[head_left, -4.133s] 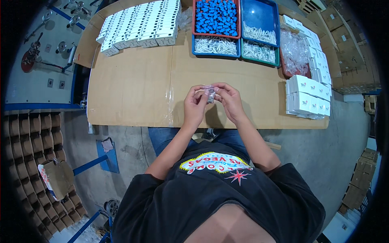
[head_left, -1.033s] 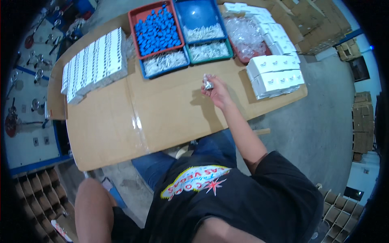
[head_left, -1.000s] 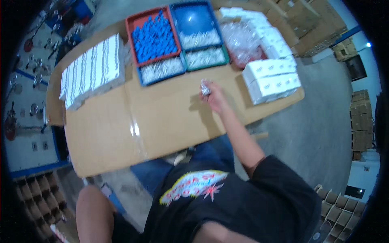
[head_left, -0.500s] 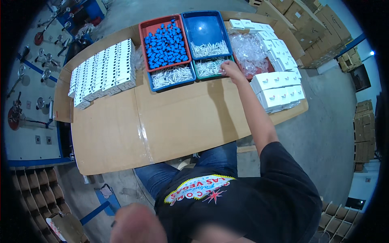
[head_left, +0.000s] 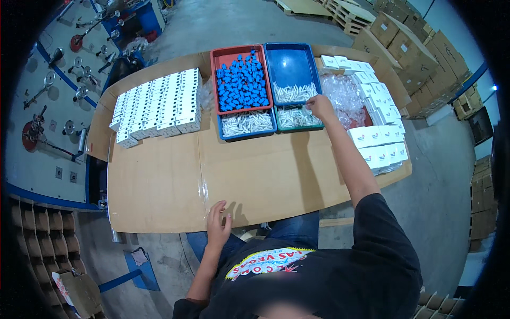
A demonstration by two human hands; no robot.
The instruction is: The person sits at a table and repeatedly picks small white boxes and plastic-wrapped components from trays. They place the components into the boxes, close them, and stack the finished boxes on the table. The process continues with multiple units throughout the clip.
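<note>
My right hand (head_left: 321,108) reaches over the right corner of the green tray (head_left: 300,129), beside the front edge of the large blue tray (head_left: 289,63). Its fingers are drawn together; whatever they hold, if anything, is too small to tell. Slim white plastic pieces (head_left: 294,93) lie in the large blue tray's front part, and similar ones fill the green tray. Above the table's near edge, my left hand (head_left: 218,226) holds nothing, its fingers apart. The red tray (head_left: 228,55) carries a heap of small blue parts (head_left: 241,85). A smaller blue tray (head_left: 249,136) below it contains more white pieces.
Rows of white boxes (head_left: 159,103) stand at the table's left. Clear plastic bags (head_left: 342,98) lie right of the trays, beside stacked white boxes (head_left: 378,137). Cardboard (head_left: 154,186) covers the tabletop. Large cartons (head_left: 406,53) are piled on the floor at far right.
My left hand has come into view over the table's near edge. The right hand stays at the green tray's right corner. The view has shifted, so the table sits lower and farther right.
</note>
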